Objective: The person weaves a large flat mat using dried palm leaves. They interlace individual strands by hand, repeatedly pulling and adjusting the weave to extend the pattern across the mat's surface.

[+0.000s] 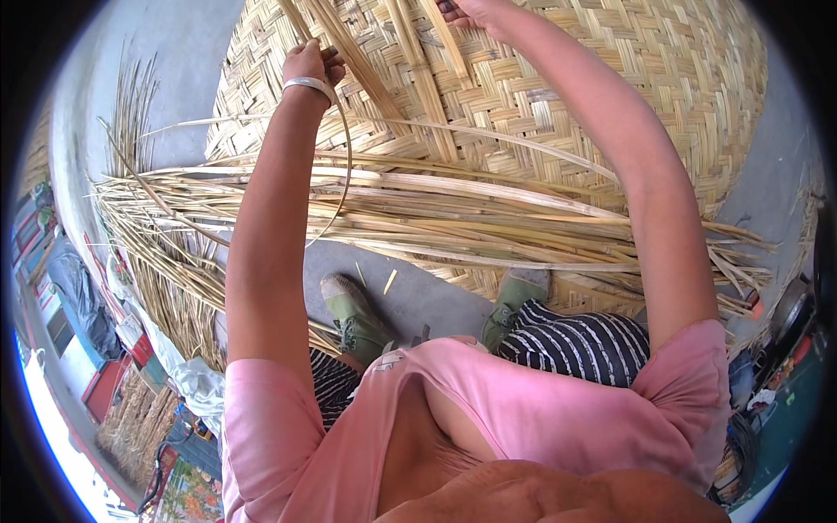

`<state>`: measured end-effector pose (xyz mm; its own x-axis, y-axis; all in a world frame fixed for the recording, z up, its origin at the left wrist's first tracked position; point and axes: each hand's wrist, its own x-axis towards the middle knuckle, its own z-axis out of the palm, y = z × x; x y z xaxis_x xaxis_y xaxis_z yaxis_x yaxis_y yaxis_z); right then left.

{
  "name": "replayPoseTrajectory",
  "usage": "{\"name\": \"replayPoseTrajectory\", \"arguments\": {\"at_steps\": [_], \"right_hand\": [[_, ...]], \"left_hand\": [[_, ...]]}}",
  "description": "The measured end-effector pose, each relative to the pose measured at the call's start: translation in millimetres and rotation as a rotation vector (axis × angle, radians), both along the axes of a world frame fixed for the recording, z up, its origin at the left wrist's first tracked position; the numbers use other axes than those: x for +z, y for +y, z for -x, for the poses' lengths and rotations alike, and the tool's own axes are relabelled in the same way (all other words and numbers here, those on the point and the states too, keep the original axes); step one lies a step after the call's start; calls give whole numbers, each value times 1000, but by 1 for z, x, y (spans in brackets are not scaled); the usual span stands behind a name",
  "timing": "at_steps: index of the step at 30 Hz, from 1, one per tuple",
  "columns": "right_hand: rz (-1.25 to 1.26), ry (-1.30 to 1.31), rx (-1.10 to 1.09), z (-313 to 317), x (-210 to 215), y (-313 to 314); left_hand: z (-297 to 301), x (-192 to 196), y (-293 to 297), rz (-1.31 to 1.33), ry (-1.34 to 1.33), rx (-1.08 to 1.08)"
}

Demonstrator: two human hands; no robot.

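My left hand (311,65), a pale bangle (307,84) at its wrist, is closed around a thin split-cane strip (350,150). One end of that strip curves down below the hand over the bundle; another length runs up to the top edge. Over the far part of a woven mat (558,87), my right hand (471,12) is partly cut off by the top edge, its fingers curled beside a flat loose strip (449,45). What lies in those fingers is hidden. Several wider strips (357,61) stretch across the weave between my hands.
A thick bundle of long cane strips (488,222) lies across the near side of the mat. More strips (174,270) fan out at the left. My green shoes (349,309) stand on the grey floor (418,292). Cloths and household items (78,296) crowd the left rim.
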<state>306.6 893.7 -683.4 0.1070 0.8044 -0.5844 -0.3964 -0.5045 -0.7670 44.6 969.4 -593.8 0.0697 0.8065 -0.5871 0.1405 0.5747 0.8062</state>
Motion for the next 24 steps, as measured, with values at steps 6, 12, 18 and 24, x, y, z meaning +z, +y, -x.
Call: {"name": "replayPoseTrajectory", "arguments": {"at_steps": [6,12,18,24], "right_hand": [[-60,294,25,25,57,-2],[-183,381,112,26,85,-9],[-403,359,-124,18,80,-4],[-456,332,-521,-25,74,14]], "left_hand": [[15,27,5,-74,-89,-518],[17,55,11,-103,76,-853],[26,47,13,14,173,-1009],[38,33,22,57,72,-973]]}}
